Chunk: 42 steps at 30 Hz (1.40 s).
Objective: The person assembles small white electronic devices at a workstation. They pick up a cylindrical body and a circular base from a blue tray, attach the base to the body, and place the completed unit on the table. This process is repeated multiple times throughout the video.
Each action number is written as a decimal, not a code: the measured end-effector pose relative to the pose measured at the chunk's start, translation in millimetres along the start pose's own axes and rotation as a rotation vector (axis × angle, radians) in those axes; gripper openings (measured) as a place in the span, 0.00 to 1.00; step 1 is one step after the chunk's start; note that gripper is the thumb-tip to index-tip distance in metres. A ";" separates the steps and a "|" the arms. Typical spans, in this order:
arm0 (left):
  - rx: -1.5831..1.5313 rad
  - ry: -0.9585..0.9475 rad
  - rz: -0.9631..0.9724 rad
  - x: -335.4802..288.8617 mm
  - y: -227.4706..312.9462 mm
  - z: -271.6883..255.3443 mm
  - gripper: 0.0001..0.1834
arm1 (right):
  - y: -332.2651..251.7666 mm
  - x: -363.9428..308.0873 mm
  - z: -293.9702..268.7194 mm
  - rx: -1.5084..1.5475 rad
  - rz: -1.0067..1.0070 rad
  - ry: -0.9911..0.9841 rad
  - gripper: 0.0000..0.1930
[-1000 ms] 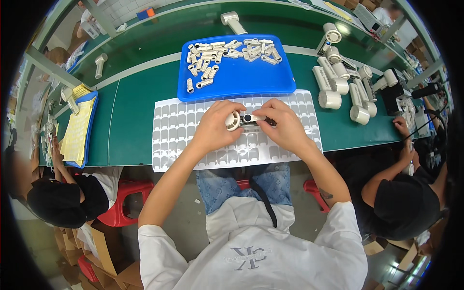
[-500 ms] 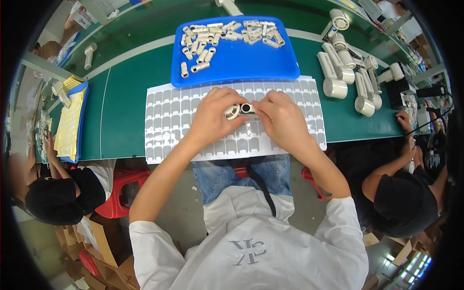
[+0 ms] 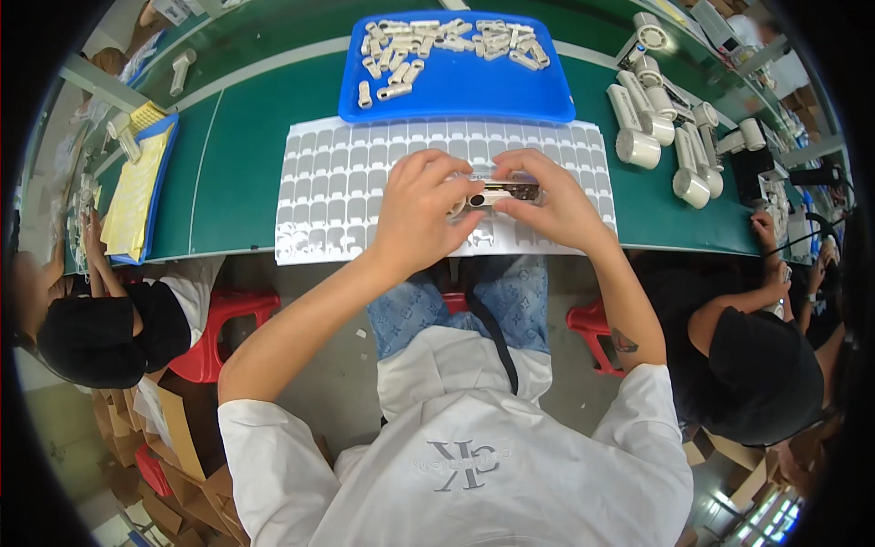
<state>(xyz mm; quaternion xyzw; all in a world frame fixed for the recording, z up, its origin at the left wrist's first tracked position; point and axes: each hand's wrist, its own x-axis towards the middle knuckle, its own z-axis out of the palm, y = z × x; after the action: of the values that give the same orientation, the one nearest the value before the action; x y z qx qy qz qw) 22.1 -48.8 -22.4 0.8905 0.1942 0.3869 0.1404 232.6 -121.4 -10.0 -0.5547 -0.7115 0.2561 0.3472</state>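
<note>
Both hands hold one small white device (image 3: 492,198) with a round dark spot and a darker section under a clear cover toward its right; much of it is hidden by fingers. My left hand (image 3: 424,208) is closed around its left end. At the other end, my right hand (image 3: 558,208) grips it between the thumb below and the fingers above. Under the hands lies a white sheet (image 3: 314,208) with rows of grey rounded stickers. Beyond it, a blue tray (image 3: 483,98) carries several small white parts (image 3: 401,56).
White handheld fans (image 3: 638,146) lie grouped at the right of the green table (image 3: 241,164). On the left is a blue tray with yellow sheets (image 3: 137,196). Co-workers sit on both sides, one at left (image 3: 96,342) and one at right (image 3: 766,374). Red stools (image 3: 228,319) stand below.
The device has turned in my hands, so its dark section under the clear cover now shows. My right fingers have spread from a pinch to span it. The whole view has shifted a little.
</note>
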 end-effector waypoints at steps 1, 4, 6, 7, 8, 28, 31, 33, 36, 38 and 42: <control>0.027 -0.037 0.004 0.9 1.6 -1.6 0.17 | 0.5 -2.5 0.8 0.000 -0.005 -0.043 0.26; 0.032 -0.296 -0.260 7.6 14.5 -1.4 0.19 | 10.0 -10.5 8.6 -0.081 -0.117 -0.062 0.29; 0.028 -0.250 -0.255 7.0 16.3 1.7 0.20 | 13.8 -11.6 10.9 -0.102 -0.162 -0.033 0.29; 0.011 -0.254 -0.282 8.7 18.1 0.3 0.20 | 14.5 -11.7 10.0 -0.069 -0.145 -0.025 0.28; -0.006 -0.265 -0.311 8.3 19.8 0.4 0.20 | 12.7 -11.0 10.3 -0.007 -0.074 -0.040 0.27; 0.030 -0.199 -0.396 7.0 16.3 9.7 0.28 | 13.1 -9.3 15.1 0.015 -0.181 0.126 0.26; -0.022 -0.077 -0.404 2.5 7.7 -3.9 0.32 | 12.5 -25.2 0.9 -0.052 -0.121 0.274 0.22; -0.136 0.100 -0.467 -0.8 7.2 -10.2 0.30 | 11.2 -43.9 -6.4 -0.108 -0.009 0.176 0.17; -0.447 0.298 -0.535 2.3 2.3 -16.2 0.27 | 2.4 -54.5 1.5 -0.291 -0.085 0.122 0.14; -0.709 0.451 -0.533 9.0 -0.7 -14.2 0.27 | 5.0 -59.5 8.1 -0.278 -0.079 0.150 0.13; -0.785 0.502 -0.586 23.7 8.4 -15.9 0.13 | -0.5 -58.7 10.7 -0.298 -0.033 0.146 0.11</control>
<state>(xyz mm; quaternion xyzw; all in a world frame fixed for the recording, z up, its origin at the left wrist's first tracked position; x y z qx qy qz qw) 27.1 -43.9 6.6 0.5603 0.3024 0.5754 0.5134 232.4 -178.0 -28.7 -0.6052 -0.7237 0.1010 0.3159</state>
